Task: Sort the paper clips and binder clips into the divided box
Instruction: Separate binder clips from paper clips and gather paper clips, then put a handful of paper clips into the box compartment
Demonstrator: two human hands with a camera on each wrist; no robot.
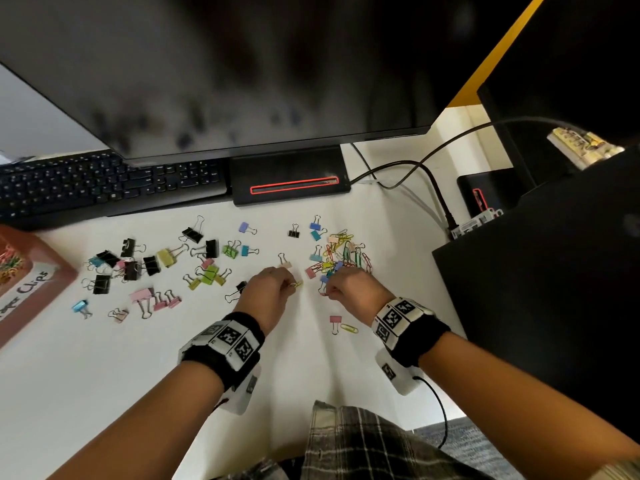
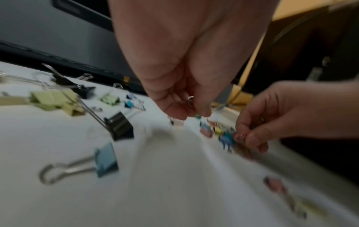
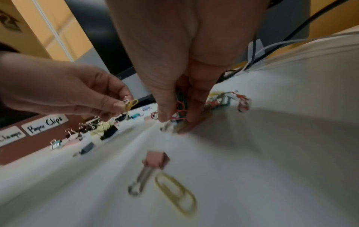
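Both hands are down over the white desk [image 1: 311, 358], close together in the middle of the mess. The left hand [image 1: 266, 292] is pinching a yellow paper clip [image 3: 131, 104] between thumb and fingertips; the right wrist view also shows a small silvery wire loop in that same pinch, but it's too blurry to say what that belongs to. The right hand [image 1: 349, 289] has its fingers curled around a small bunch of paper clips [image 3: 180, 107], red and green ones, right at the near edge of the paper clip pile [image 1: 343, 254].

That pile is a tangle of coloured paper clips with a few small binder clips mixed in, just beyond the right hand. The scattered binder clips [image 1: 156, 268] (black, yellow, green, pink, blue) are spread out on the left side of the desk. Nearer the person, a pink binder clip [image 1: 335, 323] lies just beside a lone yellow clip [image 1: 349, 328].

The divided box [image 1: 31, 292] is at the far left edge, brownish red, with a handwritten "Paper Clips" label and some clips already inside one compartment. Behind it all there's a keyboard [image 1: 104, 185] and a monitor [image 1: 214, 71]
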